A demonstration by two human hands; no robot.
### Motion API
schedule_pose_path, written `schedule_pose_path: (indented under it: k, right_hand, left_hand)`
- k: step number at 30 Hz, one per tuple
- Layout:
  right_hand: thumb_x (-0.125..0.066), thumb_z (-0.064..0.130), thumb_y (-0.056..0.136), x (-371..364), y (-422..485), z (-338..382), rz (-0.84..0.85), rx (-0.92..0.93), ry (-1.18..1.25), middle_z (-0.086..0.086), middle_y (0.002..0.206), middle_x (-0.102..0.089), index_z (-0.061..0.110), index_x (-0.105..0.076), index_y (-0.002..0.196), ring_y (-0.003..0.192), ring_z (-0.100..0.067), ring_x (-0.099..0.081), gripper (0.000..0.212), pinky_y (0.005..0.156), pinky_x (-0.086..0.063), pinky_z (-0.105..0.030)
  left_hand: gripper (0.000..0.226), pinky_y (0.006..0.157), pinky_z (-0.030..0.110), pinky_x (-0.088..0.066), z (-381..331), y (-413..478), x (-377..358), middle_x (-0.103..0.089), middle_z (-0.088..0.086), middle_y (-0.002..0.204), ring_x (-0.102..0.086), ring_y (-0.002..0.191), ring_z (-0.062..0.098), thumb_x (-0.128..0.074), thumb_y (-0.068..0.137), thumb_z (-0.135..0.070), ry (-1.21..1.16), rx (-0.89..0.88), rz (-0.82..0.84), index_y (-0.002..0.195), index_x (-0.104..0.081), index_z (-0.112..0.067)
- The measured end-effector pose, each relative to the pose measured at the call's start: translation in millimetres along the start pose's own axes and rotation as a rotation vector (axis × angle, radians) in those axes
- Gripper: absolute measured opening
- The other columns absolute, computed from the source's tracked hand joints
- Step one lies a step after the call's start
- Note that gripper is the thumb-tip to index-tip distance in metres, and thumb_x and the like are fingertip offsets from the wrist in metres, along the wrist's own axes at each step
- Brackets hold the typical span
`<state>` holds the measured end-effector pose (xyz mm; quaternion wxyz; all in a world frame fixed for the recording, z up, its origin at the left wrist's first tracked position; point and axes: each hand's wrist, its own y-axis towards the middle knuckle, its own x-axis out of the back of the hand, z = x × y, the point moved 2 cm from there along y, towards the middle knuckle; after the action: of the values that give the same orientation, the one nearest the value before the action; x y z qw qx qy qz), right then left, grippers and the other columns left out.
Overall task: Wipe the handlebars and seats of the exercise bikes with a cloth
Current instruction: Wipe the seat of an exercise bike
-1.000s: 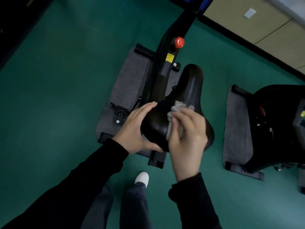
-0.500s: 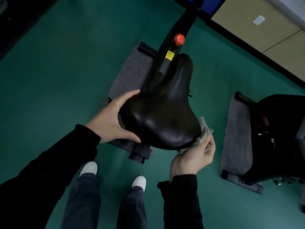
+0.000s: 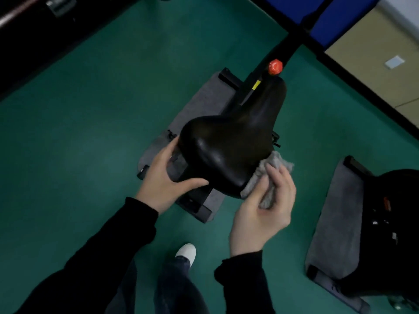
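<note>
Shift: cloth [image 3: 275, 164] edged forward along seat [image 3: 231, 141] right flank.
Left hand [image 3: 163, 180]: gripping seat rear-left rim.
Right hand [image 3: 263, 211]: clutching cloth — pressed to seat.

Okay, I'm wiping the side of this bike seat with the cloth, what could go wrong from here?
1. Your left hand grips the black padded bike seat bare at its left rear edge, so that patch may stay unwiped or get smudged again.
2. The crumpled grey cloth is bunched in your right hand and touches only the seat's right rear edge; it may skip areas or slip loose.
</note>
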<state>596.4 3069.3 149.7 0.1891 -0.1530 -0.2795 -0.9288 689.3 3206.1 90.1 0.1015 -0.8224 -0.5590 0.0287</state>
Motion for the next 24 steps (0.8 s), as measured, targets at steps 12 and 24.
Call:
schedule_pose_path:
  k: [12, 24]
  right_hand:
    - [-0.058, -0.002, 0.091, -63.6, 75.4, 48.8, 1.127, 0.809, -0.018, -0.009, 0.108, -0.066, 0.001, -0.07, 0.096, 0.108, -0.026, -0.058, 0.013, 0.098, -0.044, -0.034]
    - [-0.06, -0.001, 0.088, -115.9, 68.4, 90.9, 1.87, 1.238, -0.266, -0.004, 0.104, -0.067, 0.007, -0.072, 0.094, 0.102, -0.019, -0.061, 0.015, 0.095, -0.045, -0.033]
  left_hand:
    - [0.041, 0.078, 0.019, -0.049, 4.5, -42.7, -60.5, -0.072, -0.006, 0.084, -0.064, 0.081, 0.007, -0.071, 0.075, 0.0, -0.63, 0.134, -0.256, 0.108, -0.062, -0.021]
    - [0.04, 0.08, 0.017, -0.05, 2.5, -47.3, -94.9, -0.07, -0.001, 0.097, -0.065, 0.091, 0.011, -0.071, 0.077, -0.002, -0.997, 0.167, -0.391, 0.109, -0.064, -0.024]
